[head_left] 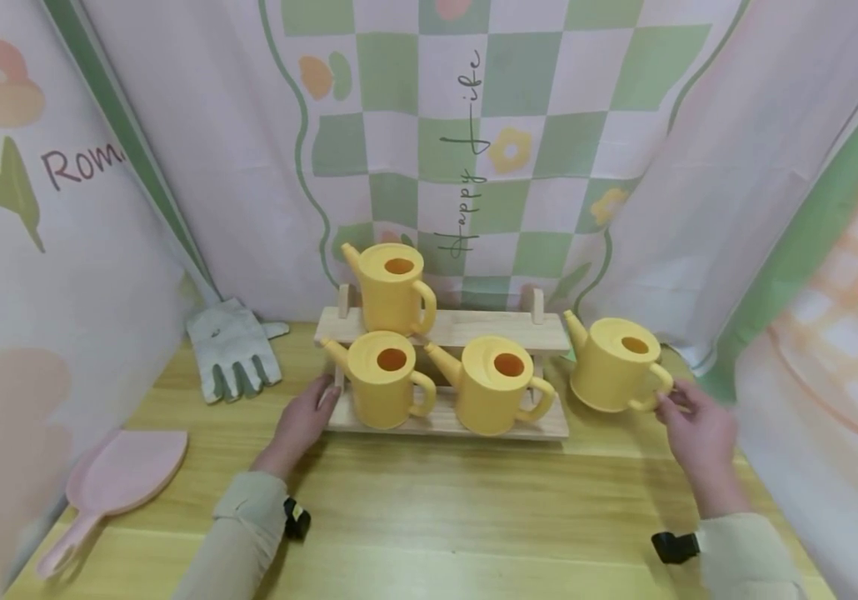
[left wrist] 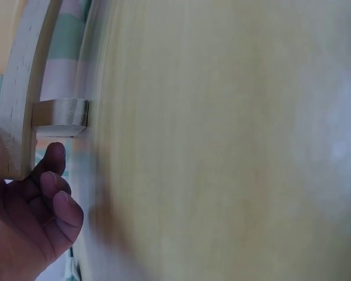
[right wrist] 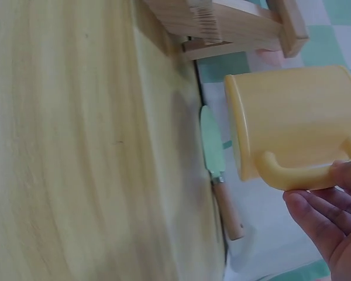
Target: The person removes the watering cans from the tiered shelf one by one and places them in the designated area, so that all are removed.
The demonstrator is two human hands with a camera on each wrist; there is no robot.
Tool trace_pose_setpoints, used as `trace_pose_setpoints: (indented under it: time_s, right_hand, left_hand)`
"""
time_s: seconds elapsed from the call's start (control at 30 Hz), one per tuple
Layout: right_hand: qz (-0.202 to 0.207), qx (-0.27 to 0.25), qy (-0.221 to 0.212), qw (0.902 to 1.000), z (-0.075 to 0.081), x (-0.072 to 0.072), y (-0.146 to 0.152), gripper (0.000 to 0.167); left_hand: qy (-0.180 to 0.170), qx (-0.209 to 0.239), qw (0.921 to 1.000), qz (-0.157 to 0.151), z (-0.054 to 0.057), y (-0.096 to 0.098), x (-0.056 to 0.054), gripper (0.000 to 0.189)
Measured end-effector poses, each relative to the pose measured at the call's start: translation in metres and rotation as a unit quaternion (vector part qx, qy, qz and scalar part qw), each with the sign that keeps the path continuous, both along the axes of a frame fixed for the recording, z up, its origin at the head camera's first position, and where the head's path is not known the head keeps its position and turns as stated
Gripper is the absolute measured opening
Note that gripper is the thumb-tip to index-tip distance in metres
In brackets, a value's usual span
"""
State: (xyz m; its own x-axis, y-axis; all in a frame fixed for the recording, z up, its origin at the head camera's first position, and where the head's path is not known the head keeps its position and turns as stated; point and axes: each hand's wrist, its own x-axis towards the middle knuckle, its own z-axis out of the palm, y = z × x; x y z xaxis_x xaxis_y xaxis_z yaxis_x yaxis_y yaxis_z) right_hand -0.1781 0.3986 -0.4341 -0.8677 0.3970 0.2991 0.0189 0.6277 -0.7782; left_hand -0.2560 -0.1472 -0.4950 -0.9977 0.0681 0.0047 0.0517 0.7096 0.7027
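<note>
By its handle, my right hand [head_left: 701, 433] pinches a yellow watering can [head_left: 612, 371] at the right of a small two-tier wooden shelf [head_left: 444, 329]. The right wrist view shows thumb and fingers on the handle of that can [right wrist: 298, 117], its base raised off the table. My left hand [head_left: 307, 417] grips the left end of the lower board [left wrist: 20, 105], fingers curled beneath it. Two more watering cans stand on the lower tier, one at left [head_left: 380, 392] and one toward the right [head_left: 492, 396]. Another can [head_left: 391, 292] is on the upper tier's left side.
A pale work glove [head_left: 234, 350] lies at the back left of the table [head_left: 399, 517]. Nearer on the left is a pink dustpan-like scoop [head_left: 125, 475]. Behind the held can lies a green-bladed trowel [right wrist: 212, 140] with a wooden handle. Patterned curtains [head_left: 451, 150] enclose the back and sides.
</note>
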Motion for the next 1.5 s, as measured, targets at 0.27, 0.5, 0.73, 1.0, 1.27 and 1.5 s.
trace_pose_setpoints:
  time_s: [0.27, 0.5, 0.73, 1.0, 1.27, 1.5]
  right_hand:
    - [0.011, 0.008, -0.029, 0.9995, -0.012, -0.015, -0.01, 0.04]
    - [0.012, 0.027, -0.037, 0.9989, -0.021, -0.026, -0.017, 0.036]
    - [0.015, 0.022, -0.025, 0.9993, -0.028, -0.032, -0.021, 0.032]
    - [0.035, 0.004, -0.051, 0.9981, -0.031, -0.035, -0.024, 0.038]
    - [0.041, 0.004, -0.07, 0.9967, -0.03, -0.033, -0.022, 0.043]
    - [0.036, 0.049, -0.058, 0.9965, -0.023, -0.03, -0.02, 0.047]
  left_hand:
    - [0.006, 0.0, 1.0, -0.001, -0.001, 0.001, 0.0, 0.06]
    - [0.01, 0.008, 0.9999, 0.002, -0.001, 0.001, 0.0, 0.058]
    - [0.014, 0.017, 0.9998, -0.001, -0.003, 0.0, 0.0, 0.06]
    - [0.006, 0.016, 0.9999, 0.001, 0.001, 0.001, 0.001, 0.06]
    - [-0.004, 0.021, 0.9998, 0.002, 0.001, 0.001, 0.002, 0.062]
    - [0.0, 0.017, 0.9998, 0.006, 0.001, 0.001, 0.0, 0.059]
